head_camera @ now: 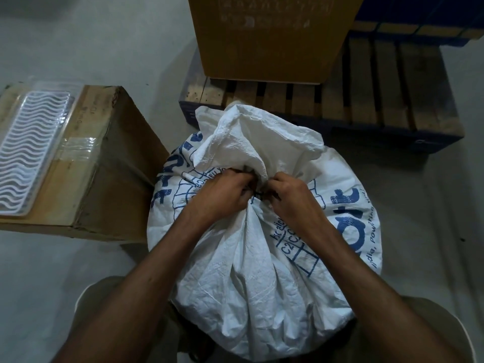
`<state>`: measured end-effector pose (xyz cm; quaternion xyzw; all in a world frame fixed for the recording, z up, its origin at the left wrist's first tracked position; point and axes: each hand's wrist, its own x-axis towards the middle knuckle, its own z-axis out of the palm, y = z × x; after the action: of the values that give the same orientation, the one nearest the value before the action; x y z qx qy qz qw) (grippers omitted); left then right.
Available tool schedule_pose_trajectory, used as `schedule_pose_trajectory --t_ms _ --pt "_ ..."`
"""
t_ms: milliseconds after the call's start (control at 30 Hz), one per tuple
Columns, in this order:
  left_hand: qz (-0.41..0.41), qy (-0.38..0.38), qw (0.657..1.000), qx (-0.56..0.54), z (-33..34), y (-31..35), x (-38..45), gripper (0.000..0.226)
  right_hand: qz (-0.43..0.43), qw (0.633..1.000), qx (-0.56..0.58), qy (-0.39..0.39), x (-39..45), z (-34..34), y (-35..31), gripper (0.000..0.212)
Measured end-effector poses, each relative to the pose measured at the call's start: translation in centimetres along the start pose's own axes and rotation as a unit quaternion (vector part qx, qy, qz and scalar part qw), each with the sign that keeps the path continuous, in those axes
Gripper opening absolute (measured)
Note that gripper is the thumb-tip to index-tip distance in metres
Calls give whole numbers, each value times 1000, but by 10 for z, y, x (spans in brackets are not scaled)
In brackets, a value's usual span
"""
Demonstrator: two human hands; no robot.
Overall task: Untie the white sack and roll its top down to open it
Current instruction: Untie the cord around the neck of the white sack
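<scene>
A full white sack (pixel 251 271) with blue printing stands on the floor between my knees. Its neck is bunched and bound by a dark tie (pixel 258 196), and the loose top (pixel 251 137) flares up and away from me. My left hand (pixel 222 195) pinches the neck and the tie from the left. From the right, my right hand (pixel 290 195) closes its fingertips on the same knot. The fingers hide most of the tie.
A taped cardboard box (pixel 104 174) stands touching the sack's left side, with a clear plastic tray of wavy white pieces (pixel 28 150) on top. Beyond the sack lies a wooden pallet (pixel 379 100) carrying a large cardboard box (pixel 267 35). Grey floor surrounds everything.
</scene>
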<state>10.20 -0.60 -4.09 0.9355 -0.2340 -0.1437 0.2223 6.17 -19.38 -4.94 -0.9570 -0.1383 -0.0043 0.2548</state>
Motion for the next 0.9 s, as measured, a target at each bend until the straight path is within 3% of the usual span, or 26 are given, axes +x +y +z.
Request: schedule_pose_trajectory --t_ms 400,533,900 --pt "-10 -33 998 44 7 5 4 20 22 998 52 9 1 2 8 20" --pt "-6 -39 999 -27 1 -4 5 20 31 995 88 32 -1 0 3 20" --pt "-87 9 982 -169 -4 -1 6 22 42 992 112 51 -1 3 0 14"
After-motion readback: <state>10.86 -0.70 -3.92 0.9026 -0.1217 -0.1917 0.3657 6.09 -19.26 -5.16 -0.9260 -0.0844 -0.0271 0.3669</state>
